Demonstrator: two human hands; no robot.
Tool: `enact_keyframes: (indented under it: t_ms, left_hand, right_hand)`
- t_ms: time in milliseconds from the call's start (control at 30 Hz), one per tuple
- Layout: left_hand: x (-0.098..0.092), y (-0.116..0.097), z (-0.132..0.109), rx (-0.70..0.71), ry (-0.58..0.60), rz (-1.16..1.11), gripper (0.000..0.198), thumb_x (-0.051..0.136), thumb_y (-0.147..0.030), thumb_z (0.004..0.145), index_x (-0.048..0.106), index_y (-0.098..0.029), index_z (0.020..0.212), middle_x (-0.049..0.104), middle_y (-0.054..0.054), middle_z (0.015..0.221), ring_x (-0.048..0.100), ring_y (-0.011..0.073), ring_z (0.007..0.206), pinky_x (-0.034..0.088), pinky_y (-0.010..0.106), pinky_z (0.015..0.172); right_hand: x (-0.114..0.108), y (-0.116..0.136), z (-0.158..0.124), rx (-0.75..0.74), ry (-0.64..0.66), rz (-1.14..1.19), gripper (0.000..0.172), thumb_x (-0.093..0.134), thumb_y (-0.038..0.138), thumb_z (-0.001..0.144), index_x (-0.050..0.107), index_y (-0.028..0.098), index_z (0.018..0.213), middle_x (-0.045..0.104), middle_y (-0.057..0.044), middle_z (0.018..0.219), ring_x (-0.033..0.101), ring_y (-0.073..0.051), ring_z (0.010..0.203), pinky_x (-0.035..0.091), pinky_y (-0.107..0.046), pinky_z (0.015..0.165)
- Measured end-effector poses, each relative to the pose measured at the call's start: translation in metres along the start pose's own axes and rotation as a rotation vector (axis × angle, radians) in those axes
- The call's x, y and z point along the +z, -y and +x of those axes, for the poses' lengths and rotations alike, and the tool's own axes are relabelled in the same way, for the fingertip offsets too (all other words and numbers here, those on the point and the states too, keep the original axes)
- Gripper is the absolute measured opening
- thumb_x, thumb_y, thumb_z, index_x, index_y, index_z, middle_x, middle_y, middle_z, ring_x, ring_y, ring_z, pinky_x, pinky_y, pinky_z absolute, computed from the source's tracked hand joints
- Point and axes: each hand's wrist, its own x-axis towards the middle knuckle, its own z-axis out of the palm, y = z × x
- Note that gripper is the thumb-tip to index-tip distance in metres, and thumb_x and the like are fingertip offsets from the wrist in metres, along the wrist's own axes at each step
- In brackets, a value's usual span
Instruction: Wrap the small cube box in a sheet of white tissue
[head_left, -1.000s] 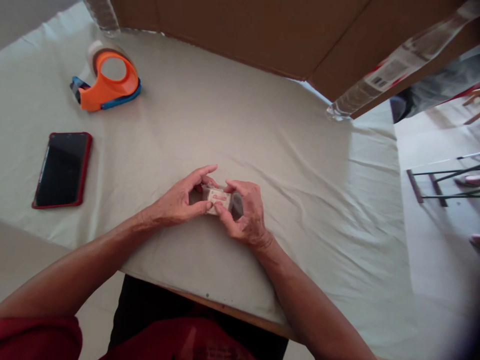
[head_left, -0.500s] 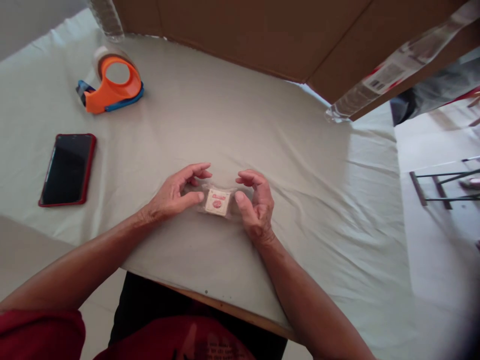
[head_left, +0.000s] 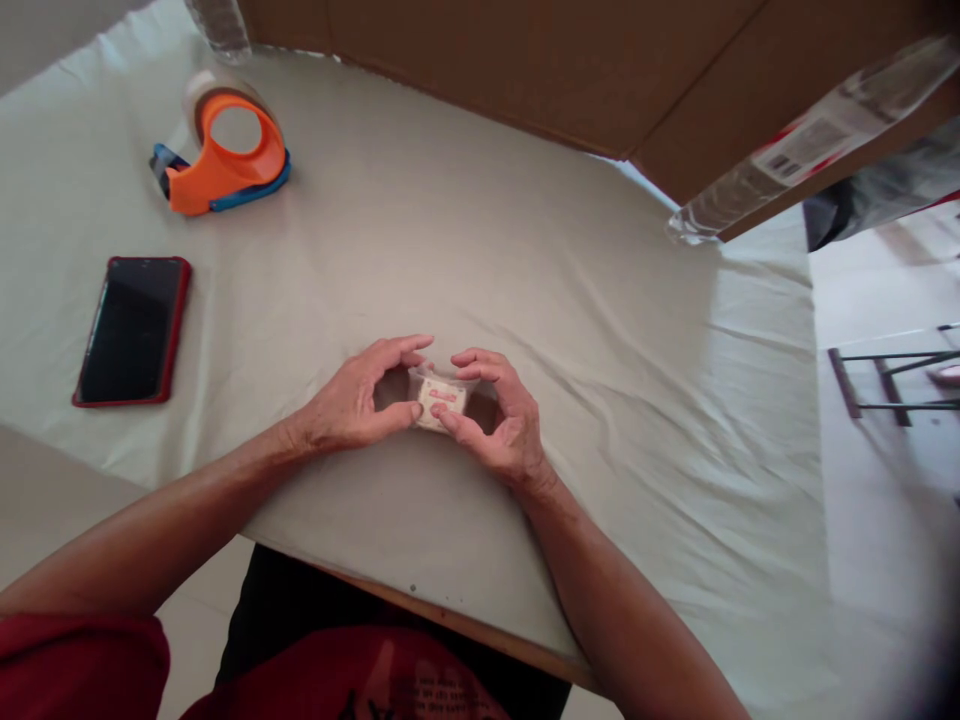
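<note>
A small cream square packet (head_left: 442,394) with red print, in clear wrapping, is between my two hands just above or on the cloth near the table's front edge. My left hand (head_left: 367,395) holds its left side, the thumb at the near left corner and the fingers curved past the far edge. My right hand (head_left: 499,415) grips it from the right, with the thumb lying over the printed face and the fingertips at the far edge of the wrapping. Whether the packet is lifted, I cannot tell.
A phone in a red case (head_left: 133,330) lies at the left. Behind it is an orange and blue tape dispenser (head_left: 225,160). A large cardboard box (head_left: 487,70) with clear tape stands at the back. Pale wrinkled cloth (head_left: 615,330) covers the table. Dark metal legs (head_left: 885,385) show at the right.
My hands have come closer together around the packet. My right thumb has moved left onto its printed face, and the far side of the wrapping now looks raised. The view has shifted slightly.
</note>
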Motion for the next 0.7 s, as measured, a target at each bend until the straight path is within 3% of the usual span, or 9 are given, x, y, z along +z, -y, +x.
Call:
enact_keyframes:
  t_ms: [167,333,533,700]
  left_hand:
    - [0.004,0.001,0.0,0.115,0.05,0.155,0.073,0.069,-0.036,0.082,0.046,-0.021,0.149,0.066,0.013,0.13,0.062,0.0289,0.118,0.045,0.046,0.108]
    - [0.005,0.0,-0.001,0.12,0.041,0.19,0.074,0.069,-0.04,0.083,0.045,-0.021,0.15,0.067,0.012,0.13,0.062,0.0282,0.118,0.045,0.043,0.107]
    - [0.009,0.001,-0.003,0.154,0.016,0.192,0.074,0.07,-0.039,0.083,0.045,-0.021,0.15,0.066,0.012,0.133,0.064,0.0275,0.117,0.046,0.042,0.107]
    - [0.012,0.001,-0.005,0.206,0.023,0.137,0.074,0.07,-0.034,0.085,0.042,-0.02,0.151,0.062,0.014,0.139,0.064,0.0262,0.118,0.051,0.038,0.103]
  right_hand:
    - [0.002,-0.001,0.0,-0.022,-0.019,-0.065,0.027,0.076,0.034,0.082,0.061,0.027,0.104,0.071,-0.009,0.119,0.067,-0.027,0.11,0.05,-0.049,0.095]
    - [0.007,-0.001,-0.001,-0.113,-0.125,-0.181,0.005,0.068,0.031,0.092,0.065,0.027,0.092,0.075,-0.005,0.103,0.07,-0.024,0.098,0.05,-0.046,0.092]
    - [0.01,0.001,-0.001,-0.092,-0.139,-0.158,0.012,0.058,0.03,0.099,0.064,0.026,0.09,0.077,-0.004,0.1,0.072,-0.022,0.097,0.05,-0.044,0.093]
    - [0.007,0.013,0.001,0.015,-0.109,-0.072,0.016,0.057,0.034,0.1,0.062,0.025,0.087,0.075,-0.004,0.107,0.069,-0.022,0.106,0.048,-0.044,0.099]
